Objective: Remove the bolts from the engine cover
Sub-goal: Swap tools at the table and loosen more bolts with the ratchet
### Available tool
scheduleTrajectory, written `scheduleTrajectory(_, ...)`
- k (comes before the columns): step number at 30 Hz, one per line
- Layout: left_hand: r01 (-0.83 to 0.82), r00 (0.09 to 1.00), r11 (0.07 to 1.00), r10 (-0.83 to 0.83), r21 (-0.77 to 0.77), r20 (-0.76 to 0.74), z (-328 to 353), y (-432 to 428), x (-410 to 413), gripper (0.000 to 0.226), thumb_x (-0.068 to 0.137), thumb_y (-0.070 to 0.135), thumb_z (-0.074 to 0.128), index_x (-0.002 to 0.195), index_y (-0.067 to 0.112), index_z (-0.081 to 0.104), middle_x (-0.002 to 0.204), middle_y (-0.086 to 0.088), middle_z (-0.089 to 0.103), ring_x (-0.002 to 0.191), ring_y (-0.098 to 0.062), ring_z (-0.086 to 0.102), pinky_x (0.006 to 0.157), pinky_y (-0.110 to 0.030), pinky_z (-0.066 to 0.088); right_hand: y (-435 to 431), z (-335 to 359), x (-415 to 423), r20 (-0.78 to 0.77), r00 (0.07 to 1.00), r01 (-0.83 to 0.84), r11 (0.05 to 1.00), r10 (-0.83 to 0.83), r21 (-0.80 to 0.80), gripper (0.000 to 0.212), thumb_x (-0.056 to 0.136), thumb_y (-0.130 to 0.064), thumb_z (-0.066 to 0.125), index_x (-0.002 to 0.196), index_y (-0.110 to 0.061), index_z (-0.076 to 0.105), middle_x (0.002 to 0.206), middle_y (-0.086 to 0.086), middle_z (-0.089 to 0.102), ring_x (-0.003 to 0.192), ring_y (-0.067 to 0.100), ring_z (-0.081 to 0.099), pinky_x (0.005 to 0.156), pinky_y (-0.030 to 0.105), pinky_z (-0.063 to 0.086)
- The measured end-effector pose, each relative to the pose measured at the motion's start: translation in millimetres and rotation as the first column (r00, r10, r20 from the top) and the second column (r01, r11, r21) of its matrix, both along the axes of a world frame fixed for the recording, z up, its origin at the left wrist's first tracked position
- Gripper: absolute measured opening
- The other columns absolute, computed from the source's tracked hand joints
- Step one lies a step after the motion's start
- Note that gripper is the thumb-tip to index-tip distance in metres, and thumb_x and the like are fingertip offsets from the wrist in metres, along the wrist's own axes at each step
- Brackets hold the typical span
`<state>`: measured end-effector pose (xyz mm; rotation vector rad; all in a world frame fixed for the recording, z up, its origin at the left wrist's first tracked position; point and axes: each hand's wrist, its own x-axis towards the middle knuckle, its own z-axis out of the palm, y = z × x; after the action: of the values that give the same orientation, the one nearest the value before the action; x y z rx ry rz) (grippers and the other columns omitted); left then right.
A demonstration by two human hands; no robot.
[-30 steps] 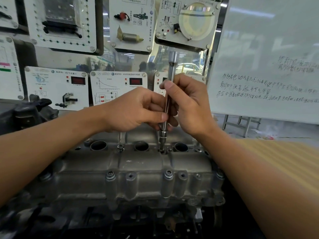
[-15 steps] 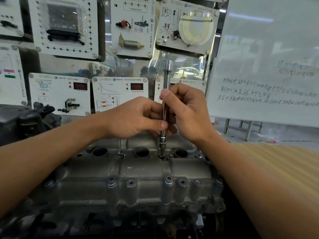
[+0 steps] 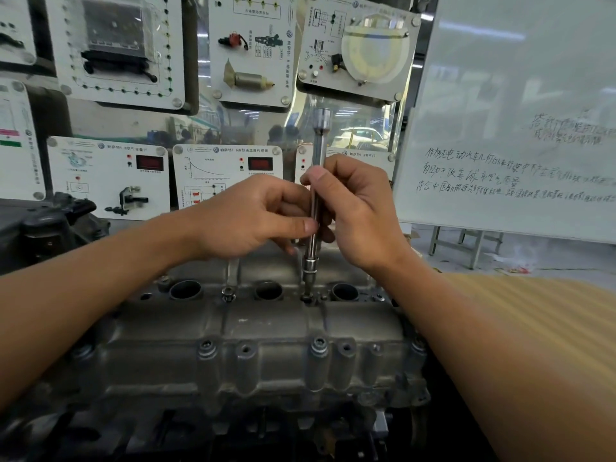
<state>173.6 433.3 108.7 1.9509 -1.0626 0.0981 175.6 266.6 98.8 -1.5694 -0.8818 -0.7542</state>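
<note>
Nearest the camera lies the grey cast-metal engine cover [image 3: 266, 331], spanning the lower middle of the view on a dark engine block. Along its near edge stands a row of raised bosses; two of them carry hex-socket flanged bolts, one left of centre [image 3: 206, 347] and one right of centre [image 3: 319, 345], while the bosses just beside them show only open holes. Farther back, on the cover's top, three round dark openings [image 3: 268, 290] sit in a line, with another small bolt [image 3: 228, 294] between the left and middle ones.

Between the middle and right openings a long, slim, polished steel socket extension bar [image 3: 316, 201] stands nearly upright, its lower socket set down on a bolt [image 3: 306, 297] in the cover. The left hand [image 3: 246, 218] pinches the bar's lower shaft between thumb and curled fingers. The right hand [image 3: 361, 208] grips the shaft just above, fingers wrapped round it and thumb pressed against the metal.

Behind the hands hang white instrument display panels [image 3: 110, 175] with red readouts. To the far right stands a whiteboard [image 3: 520, 95] covered in handwriting.
</note>
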Motion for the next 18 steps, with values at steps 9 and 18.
scheduleTrajectory(9, -0.069, 0.985, 0.997, 0.073, -0.032, 0.157, 0.7, -4.7, 1.9, 0.016, 0.071, 0.033, 0.078, 0.083, 0.025, 0.072, 0.074, -0.005, 0.072, 0.067, -0.016, 0.069, 0.065, -0.027, 0.057, 0.8, -0.8, 0.8, 0.060, 0.988, 0.145, 0.989, -0.145, -0.007, 0.031, 0.082, -0.020, 0.080, 0.078, 0.005, 0.061, 0.052, 0.001, 0.046, 0.049, 0.013, 0.042, 0.047, 0.030, 0.041)
scheduleTrajectory(18, 0.015, 0.998, 1.000, -0.014, 0.017, -0.058, 0.1, -0.8, -3.2, 0.026, 0.078, 0.015, 0.070, 0.101, 0.002, 0.069, 0.089, -0.006, 0.077, 0.081, -0.015, 0.074, 0.076, -0.028, 0.060, 0.8, -0.8, -4.3, 0.084, 0.992, 0.099, 0.993, -0.094, -0.060, 0.035, 0.096, -0.021, 0.053, 0.088, 0.011, 0.064, 0.063, 0.027, 0.052, 0.057, 0.019, 0.045, 0.054, 0.034, 0.040)
